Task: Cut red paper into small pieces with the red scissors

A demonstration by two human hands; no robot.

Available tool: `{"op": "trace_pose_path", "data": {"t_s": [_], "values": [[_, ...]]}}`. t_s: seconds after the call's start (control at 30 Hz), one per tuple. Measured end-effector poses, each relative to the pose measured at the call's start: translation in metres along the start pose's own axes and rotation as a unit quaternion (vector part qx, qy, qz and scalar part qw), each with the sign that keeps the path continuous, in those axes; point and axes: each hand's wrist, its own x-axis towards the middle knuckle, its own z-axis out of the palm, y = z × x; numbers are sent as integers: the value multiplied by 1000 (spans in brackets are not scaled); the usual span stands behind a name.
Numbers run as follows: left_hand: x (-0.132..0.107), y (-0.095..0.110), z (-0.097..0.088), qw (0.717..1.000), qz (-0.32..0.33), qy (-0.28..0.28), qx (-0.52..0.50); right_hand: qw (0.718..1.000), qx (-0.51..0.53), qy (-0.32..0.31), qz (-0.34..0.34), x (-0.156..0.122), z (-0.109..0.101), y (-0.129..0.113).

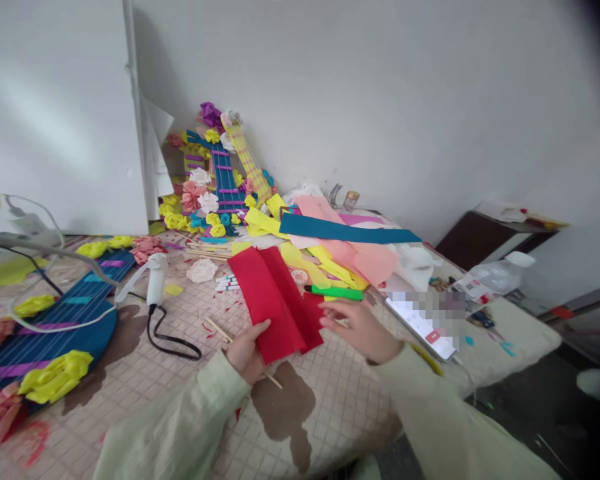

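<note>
A red sheet of crepe-like paper [270, 303], creased lengthwise into folds, is tilted up in front of me. My left hand [247, 350] grips its lower left edge, thumb on top and fingers underneath. A thin wooden stick [220, 330] passes behind that hand; whether the hand holds it too I cannot tell. At the paper's right edge is my right hand [357, 327], its fingers loosely bent and apart, with nothing seen between them. Just beyond the right hand lies a green marker [336, 293] with a black end.
Coloured paper strips, including a blue one [350, 231], pile up behind. Flower-trimmed paper guitars [225, 177] lean at the wall; another blue guitar [87, 313] lies left beside a corded white glue gun [156, 280]. A phone [423, 327] and plastic bottle [500, 277] are right.
</note>
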Motion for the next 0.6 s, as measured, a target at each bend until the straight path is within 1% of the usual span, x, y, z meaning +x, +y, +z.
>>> {"op": "trace_pose_path", "data": {"t_s": [0.07,0.13,0.2,0.27,0.33,0.43,0.5,0.57,0.6], "values": [[0,-1,-1,1000,-1,-20,0,1000,15,14,-24,24,27,-20],[0,-1,-1,999,4,-32,-4,1000,13,9,-6,42,48,-31],[-1,-2,0,1000,10,-29,-3,999,39,6,9,52,60,-37],[-1,-2,0,1000,9,-21,0,998,69,8,11,56,65,-40],[0,-2,-1,1000,9,-20,-2,996,93,7,11,56,63,-38],[2,-2,-3,999,15,-31,-3,985,168,-5,34,55,48,-25],[4,-3,-4,999,20,-24,4,964,252,2,85,54,34,-9],[5,-4,-5,999,33,-10,12,929,324,19,175,54,23,8],[6,-4,-6,999,46,-2,16,918,337,22,209,53,20,16]]}}
